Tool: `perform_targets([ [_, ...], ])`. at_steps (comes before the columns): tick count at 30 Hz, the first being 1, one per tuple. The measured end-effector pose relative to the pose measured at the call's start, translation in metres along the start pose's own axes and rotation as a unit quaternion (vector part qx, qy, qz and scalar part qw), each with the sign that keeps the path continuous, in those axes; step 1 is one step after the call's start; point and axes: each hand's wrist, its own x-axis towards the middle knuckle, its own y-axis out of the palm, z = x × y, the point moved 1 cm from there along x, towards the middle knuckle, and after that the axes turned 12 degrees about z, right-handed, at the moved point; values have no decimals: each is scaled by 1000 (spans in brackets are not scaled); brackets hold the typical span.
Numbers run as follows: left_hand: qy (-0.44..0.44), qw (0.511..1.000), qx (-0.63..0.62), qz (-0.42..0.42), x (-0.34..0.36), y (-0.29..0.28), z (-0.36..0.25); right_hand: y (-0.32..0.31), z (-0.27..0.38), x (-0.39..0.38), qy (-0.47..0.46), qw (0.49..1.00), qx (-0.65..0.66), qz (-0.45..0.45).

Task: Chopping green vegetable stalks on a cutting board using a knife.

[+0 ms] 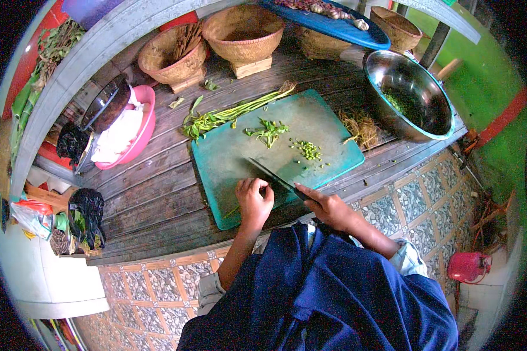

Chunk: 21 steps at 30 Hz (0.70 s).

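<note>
My right hand (pixel 328 207) grips the handle of a long knife (pixel 275 178), whose blade angles up and left over the green cutting board (pixel 216 164). My left hand (pixel 255 202) has curled fingers low on the board, left of the knife; what they hold, if anything, is hidden. A thin green stem (pixel 232 210) lies beside it. Cut green leaves (pixel 267 131) and small chopped pieces (pixel 307 149) lie on the board. Long leafy stems (pixel 228 117) lie along and beyond its upper left edge.
A steel bowl (pixel 427 111) holds greens at right, by fibrous roots (pixel 363 128). Woven baskets (pixel 240 44) and a blue tray (pixel 298 11) with bulbs stand behind. A pink basin (pixel 140 146) is left, near black bags (pixel 85 219). A grey beam (pixel 52 93) arches overhead.
</note>
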Motion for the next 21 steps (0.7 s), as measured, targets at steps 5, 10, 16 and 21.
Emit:
perform_targets([
  [5,-8,1000,20,-6,-2,-2,1,2,13,-16,-99,993,-44,-42],
  [10,-7,1000,17,6,1,-5,-6,7,10,-16,-37,999,6,-10],
  [16,-16,999,24,18,1,-6,-7,13,10,3,28,998,-48,27],
  [21,-32,998,47,20,-4,-10,-6,9,9,5,24,997,-66,27],
])
